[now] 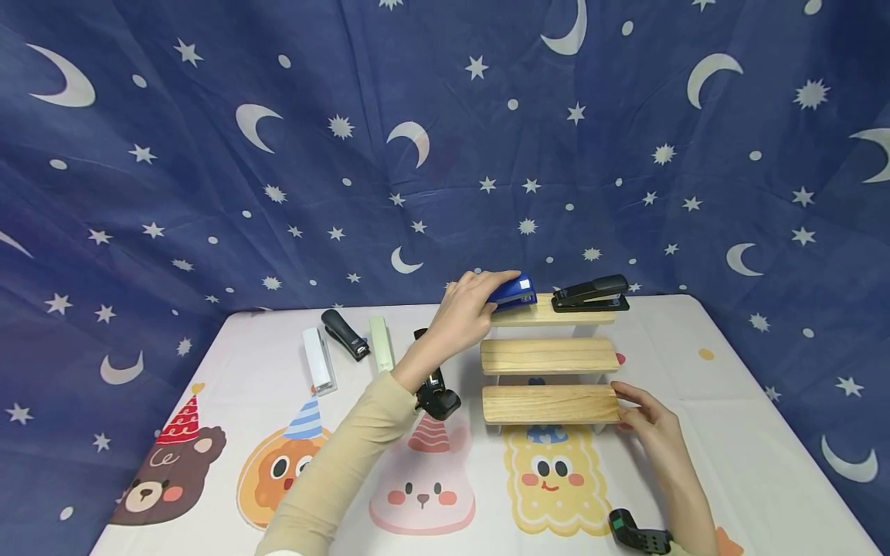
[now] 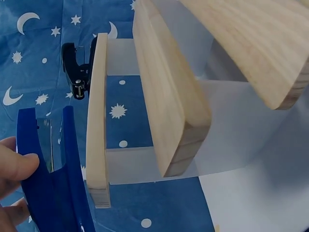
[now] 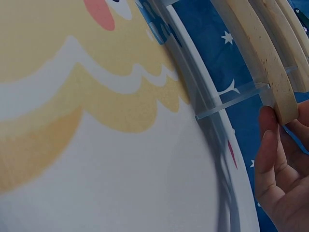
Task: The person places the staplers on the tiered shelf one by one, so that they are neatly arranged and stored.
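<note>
- Beneath the fingers of the left hand (image 1: 464, 313) lies the left end of the top board (image 1: 542, 312), the highest of three wooden steps.
- To the right of those fingers, a strip of bare wood runs along that board as far as a black stapler (image 1: 591, 295), whose outer end reaches past the board's right edge.
- Behind them the starry cloth (image 1: 445, 154) rises close to the board; nearer the person, a gap parts the top step from the middle board (image 1: 549, 357).
- Away to the left of the left fingers, well apart, a pale green stapler (image 1: 382, 344), a dark stapler (image 1: 345, 334) and a white stapler (image 1: 320, 361) lie on the table (image 1: 765, 432).
- Between the left thumb and fingers sits the blue stapler (image 1: 513, 292), clamped from above; its two long arms stand apart ahead of the fingertips, its base toward the board. Whether it touches the wood, I cannot tell.
- At the right end of the bottom board (image 1: 549, 405), the right hand (image 1: 650, 425) pinches the edge, thumb and fingers on opposite faces.
- To the right of the right fingers, white tablecloth stretches to the table's side edge.
</note>
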The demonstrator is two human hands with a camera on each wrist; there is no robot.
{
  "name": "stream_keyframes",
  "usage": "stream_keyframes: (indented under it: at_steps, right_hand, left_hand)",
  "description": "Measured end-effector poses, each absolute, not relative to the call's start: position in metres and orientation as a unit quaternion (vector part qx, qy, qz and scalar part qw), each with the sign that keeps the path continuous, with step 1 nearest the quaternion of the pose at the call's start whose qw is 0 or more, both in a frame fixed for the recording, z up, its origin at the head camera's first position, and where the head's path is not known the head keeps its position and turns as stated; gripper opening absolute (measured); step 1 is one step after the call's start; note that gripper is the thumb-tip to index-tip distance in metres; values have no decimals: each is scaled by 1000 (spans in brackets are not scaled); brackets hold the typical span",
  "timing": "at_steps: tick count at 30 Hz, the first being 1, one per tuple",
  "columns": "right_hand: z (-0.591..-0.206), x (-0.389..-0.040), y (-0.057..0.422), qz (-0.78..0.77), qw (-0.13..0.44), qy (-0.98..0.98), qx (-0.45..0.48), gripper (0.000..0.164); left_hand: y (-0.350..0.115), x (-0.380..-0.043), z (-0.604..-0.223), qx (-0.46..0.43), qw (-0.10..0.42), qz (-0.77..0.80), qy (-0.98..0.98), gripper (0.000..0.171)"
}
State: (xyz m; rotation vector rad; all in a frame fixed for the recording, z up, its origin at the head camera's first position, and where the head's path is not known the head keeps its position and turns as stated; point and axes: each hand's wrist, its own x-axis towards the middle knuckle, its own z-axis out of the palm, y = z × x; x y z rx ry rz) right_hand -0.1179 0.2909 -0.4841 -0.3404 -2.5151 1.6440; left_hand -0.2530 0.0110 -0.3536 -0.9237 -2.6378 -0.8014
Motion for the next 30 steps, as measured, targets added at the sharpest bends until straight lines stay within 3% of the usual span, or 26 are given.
stream_keyframes:
  at_steps: [30]
  right_hand:
    - [-483,-117,290,550,58,-826,-111,42]
  left_hand:
    - [27,-279,-337,-356,-4,-260,-898,56]
